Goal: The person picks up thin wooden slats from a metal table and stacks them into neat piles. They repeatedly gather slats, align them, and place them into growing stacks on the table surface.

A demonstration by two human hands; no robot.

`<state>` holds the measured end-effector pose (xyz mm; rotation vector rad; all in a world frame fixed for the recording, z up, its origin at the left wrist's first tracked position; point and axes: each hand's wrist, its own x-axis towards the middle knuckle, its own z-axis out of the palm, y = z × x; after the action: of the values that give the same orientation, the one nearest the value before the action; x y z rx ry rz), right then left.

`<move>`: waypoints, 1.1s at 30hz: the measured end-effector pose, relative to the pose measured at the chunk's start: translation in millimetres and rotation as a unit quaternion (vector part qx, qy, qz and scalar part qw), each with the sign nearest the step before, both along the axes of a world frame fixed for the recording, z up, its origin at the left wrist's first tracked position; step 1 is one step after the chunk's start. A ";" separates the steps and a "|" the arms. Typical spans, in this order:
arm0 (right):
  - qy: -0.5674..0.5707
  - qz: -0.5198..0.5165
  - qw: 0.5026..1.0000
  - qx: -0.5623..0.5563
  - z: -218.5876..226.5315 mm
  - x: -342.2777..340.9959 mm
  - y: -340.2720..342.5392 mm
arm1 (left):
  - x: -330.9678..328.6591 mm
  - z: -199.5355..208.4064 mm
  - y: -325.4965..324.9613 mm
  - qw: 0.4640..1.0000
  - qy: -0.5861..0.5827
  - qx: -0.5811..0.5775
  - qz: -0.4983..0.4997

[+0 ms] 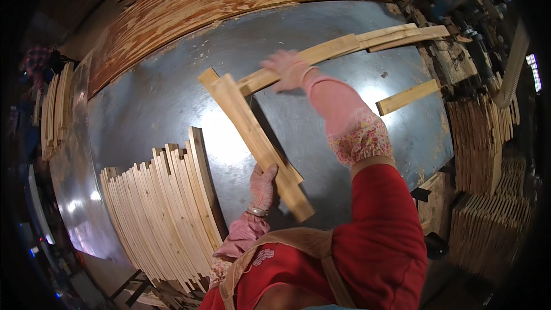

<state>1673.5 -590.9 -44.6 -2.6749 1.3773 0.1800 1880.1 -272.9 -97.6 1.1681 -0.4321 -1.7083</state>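
Note:
My left hand [263, 188], in a pinkish work glove, grips the edge of a pale wooden board [248, 123] with its thumb on top. This board lies slantwise over another wooden strip [207, 76], which shows along its edges. My right hand [287, 70], gloved too and slightly blurred, rests with fingers stretched out over a wooden strip [330, 50]. The near end of that strip lies beside the upper part of the slanted boards. Two more strips [390, 35] continue the line toward the far right. I cannot tell how firmly my right palm presses.
A row of upright-packed strips [155, 212] stands at the left on the grey metal table [172, 97]. A short board [408, 97] lies at the right. Beyond the table's far edge is a rough plywood sheet [229, 3]. Stacked boards [473, 143] stand off the right side; another person [37, 69] is far left.

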 end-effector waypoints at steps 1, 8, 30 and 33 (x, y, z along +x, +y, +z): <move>0.081 -0.031 0.996 0.002 4.1 -20.3 -9.4 | 12.5 8.4 -3.7 0.995 -0.097 0.006 -0.013; 0.132 -0.106 0.985 0.021 45.7 -63.8 -43.9 | 99.8 38.0 33.3 0.752 -0.646 0.027 -0.126; -0.382 -0.180 0.745 0.517 14.0 26.9 57.9 | 32.9 57.8 54.4 0.952 -0.287 -0.109 -0.019; -0.597 -0.276 0.584 0.477 3.8 93.2 123.2 | 22.9 52.5 44.5 0.985 0.113 0.031 -0.125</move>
<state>1766.6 -467.7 -40.8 -0.8665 0.9712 -0.6422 1902.9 -228.4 -45.1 0.9795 -0.3989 -2.0597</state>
